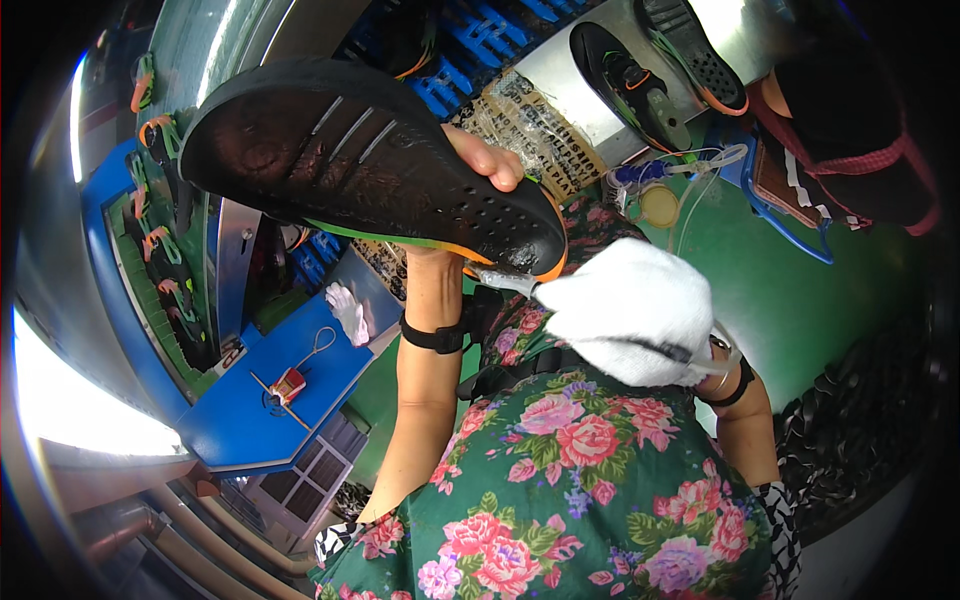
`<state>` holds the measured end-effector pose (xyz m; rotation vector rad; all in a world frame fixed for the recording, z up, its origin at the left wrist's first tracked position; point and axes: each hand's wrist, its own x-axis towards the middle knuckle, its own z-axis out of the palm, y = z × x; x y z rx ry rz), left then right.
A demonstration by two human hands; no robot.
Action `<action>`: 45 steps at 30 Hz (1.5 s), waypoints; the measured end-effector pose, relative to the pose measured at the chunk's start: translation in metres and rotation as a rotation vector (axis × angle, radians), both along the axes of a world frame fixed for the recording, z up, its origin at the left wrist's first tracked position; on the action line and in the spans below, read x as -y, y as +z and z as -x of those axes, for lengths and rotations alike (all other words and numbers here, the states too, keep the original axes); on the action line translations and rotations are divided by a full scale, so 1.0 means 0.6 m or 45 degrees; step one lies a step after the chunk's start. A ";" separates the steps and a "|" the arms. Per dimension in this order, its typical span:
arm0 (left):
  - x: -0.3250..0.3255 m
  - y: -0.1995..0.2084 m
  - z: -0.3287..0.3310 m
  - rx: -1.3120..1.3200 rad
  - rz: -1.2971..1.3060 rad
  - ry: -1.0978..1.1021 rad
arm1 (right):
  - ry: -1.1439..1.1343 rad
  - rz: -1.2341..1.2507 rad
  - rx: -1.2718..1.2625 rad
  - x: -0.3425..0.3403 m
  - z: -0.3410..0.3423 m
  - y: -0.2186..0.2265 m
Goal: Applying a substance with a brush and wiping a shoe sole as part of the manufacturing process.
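My left hand point(487, 160) grips a black shoe sole point(350, 165) with a green and orange rim. It is raised and tilted, its wide end to the left. Grooves, a row of small holes and a shiny wet-looking coat show on its face. My right hand point(630, 310), in a white knitted glove, is closed round an applicator brush point(503, 280) with a pale translucent tip. That tip touches or nearly touches the orange rim at the heel end; I cannot tell which. The glove hides the brush's handle, and a clear tube shows by that wrist.
At left, a conveyor point(160, 260) carries several shoe parts beside a blue table point(270, 400) with a red reel-like object point(288, 385) and a crumpled pale glove point(347, 312). Black shoes point(630, 85) lie on a metal surface at the back. A person's arm point(870, 165) is at far right.
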<state>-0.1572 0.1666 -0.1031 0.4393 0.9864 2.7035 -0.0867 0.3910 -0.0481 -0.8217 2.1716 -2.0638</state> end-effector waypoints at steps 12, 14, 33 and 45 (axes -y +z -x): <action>-0.004 -0.004 -0.004 -0.005 0.008 0.060 | -0.047 0.016 -0.001 -0.007 0.000 -0.009; -0.012 0.000 0.002 0.013 -0.007 0.009 | -0.136 0.017 0.057 -0.013 0.001 -0.003; -0.019 -0.009 -0.005 -0.054 -0.061 -0.054 | -0.074 -0.013 -0.183 -0.008 -0.021 0.007; -0.028 0.006 -0.026 0.106 0.054 0.011 | -0.158 -0.173 -0.152 -0.031 -0.034 -0.009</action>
